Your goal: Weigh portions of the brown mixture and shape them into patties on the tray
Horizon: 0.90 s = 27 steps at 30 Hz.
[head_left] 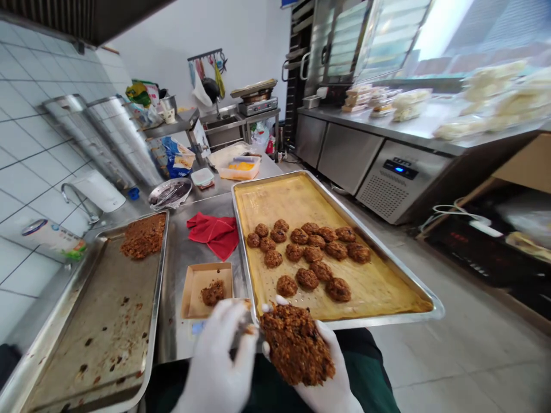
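My right hand (333, 376), in a white glove, is cupped under a big lump of brown oat dough (297, 344) at the bottom centre. My left hand (221, 358), also gloved, is beside the lump with its fingers bent and pinched near the dough's left edge; what it pinches is blurred. Just beyond the hands lies a large baking tray (387, 312) lined with yellow perforated mat, carrying several round dough balls (307, 252). A small brown paper box (196, 289) holds one dough ball (213, 292).
At left a steel tray (86, 344) with crumbs and a dough pile (144, 235). A red cloth (215, 232), a metal bowl (170, 192), plastic tubs (239, 167) and a tap (80, 201) lie behind. A steel counter with packed goods (413, 129) runs on the right.
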Tool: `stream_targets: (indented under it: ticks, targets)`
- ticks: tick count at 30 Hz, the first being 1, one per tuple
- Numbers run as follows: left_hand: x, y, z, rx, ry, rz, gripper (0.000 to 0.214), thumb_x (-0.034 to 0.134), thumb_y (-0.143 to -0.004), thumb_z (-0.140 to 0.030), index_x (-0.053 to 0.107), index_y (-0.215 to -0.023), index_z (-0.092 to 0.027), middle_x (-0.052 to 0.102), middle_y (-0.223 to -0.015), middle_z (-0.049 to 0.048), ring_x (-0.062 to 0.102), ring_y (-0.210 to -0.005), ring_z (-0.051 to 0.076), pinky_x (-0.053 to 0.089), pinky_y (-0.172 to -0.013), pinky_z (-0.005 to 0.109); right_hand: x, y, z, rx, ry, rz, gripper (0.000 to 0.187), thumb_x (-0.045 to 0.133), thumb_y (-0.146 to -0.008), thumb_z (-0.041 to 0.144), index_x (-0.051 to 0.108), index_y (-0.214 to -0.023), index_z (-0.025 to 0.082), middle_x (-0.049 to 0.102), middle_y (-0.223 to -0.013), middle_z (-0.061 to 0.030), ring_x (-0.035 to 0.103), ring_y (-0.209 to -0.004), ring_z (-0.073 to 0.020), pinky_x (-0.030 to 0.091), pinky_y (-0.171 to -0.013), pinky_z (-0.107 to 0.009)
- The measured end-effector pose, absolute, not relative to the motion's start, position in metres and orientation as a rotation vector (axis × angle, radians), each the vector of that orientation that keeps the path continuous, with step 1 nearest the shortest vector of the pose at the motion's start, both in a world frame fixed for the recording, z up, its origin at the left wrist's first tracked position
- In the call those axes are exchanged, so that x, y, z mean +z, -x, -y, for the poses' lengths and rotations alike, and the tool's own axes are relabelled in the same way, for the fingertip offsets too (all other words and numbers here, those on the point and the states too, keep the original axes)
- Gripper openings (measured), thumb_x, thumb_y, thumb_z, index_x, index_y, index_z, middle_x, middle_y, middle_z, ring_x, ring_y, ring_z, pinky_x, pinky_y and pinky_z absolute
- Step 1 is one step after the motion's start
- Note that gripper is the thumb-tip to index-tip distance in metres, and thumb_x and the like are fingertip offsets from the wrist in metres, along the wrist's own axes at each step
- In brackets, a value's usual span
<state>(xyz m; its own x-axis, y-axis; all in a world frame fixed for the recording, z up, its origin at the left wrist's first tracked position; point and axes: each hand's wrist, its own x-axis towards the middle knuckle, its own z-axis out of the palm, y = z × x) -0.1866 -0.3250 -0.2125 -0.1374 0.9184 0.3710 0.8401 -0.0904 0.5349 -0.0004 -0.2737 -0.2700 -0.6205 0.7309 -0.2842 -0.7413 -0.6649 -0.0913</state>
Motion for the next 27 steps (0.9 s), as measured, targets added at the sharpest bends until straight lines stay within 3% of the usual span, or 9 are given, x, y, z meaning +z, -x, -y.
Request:
stream_targets:
  ticks: [3,13,17,23,27]
  targets:
    - [-0.223,0.153,0.328,0.982,-2.070,-1.911,0.045,0.055,-0.095,-0.027,0.052,-0.140,-0.024,0.058,-0.141,0.0117,0.057,-0.130,0.025,0.051,-0.107,0.042,-0.280,-0.004,0.271,2.236,0.536,0.052,0.030,0.068,-0.075,0.053,0.080,-0.094,0.032,0.079,-0.112,-0.0025,0.062,-0.125,-0.0300,0.039,-0.114,-0.051]
    - [-0.209,0.153,0.324,1.050,-1.695,-1.678,0.026,0.056,-0.093,-0.015,0.067,-0.111,-0.029,0.068,-0.113,0.0013,0.065,-0.105,0.017,0.053,-0.096,0.032,-0.313,-0.018,0.271,2.051,0.667,0.365,0.025,0.066,-0.080,0.054,0.076,-0.096,0.038,0.080,-0.104,-0.0031,0.058,-0.128,-0.0335,0.033,-0.117,-0.061]
    - [-0.204,0.160,0.323,1.015,-1.711,-1.635,0.028,0.058,-0.092,-0.016,0.067,-0.114,-0.030,0.069,-0.111,0.0002,0.065,-0.102,0.016,0.052,-0.094,0.030,-0.304,-0.015,0.273,2.099,0.705,0.295,0.027,0.067,-0.076,0.058,0.076,-0.095,0.040,0.080,-0.105,-0.0036,0.060,-0.125,-0.0360,0.039,-0.112,-0.062]
    - [-0.223,0.236,0.303,0.961,-1.821,-2.167,0.021,0.047,-0.096,-0.017,0.066,-0.102,-0.021,0.069,-0.107,0.0071,0.065,-0.103,0.023,0.051,-0.096,0.040,-0.293,-0.023,0.272,2.185,0.657,0.055,0.032,0.066,-0.075,0.054,0.078,-0.098,0.034,0.081,-0.107,-0.0023,0.073,-0.101,-0.0322,0.045,-0.105,-0.059]
    - [-0.244,0.272,0.294,0.775,-1.940,-2.254,0.021,0.049,-0.095,-0.019,0.064,-0.111,-0.020,0.067,-0.114,0.0085,0.065,-0.110,0.024,0.051,-0.100,0.040,-0.293,-0.025,0.270,2.205,0.596,-0.038,0.031,0.066,-0.077,0.052,0.078,-0.099,0.034,0.080,-0.108,-0.0027,0.073,-0.102,-0.0304,0.046,-0.105,-0.056]
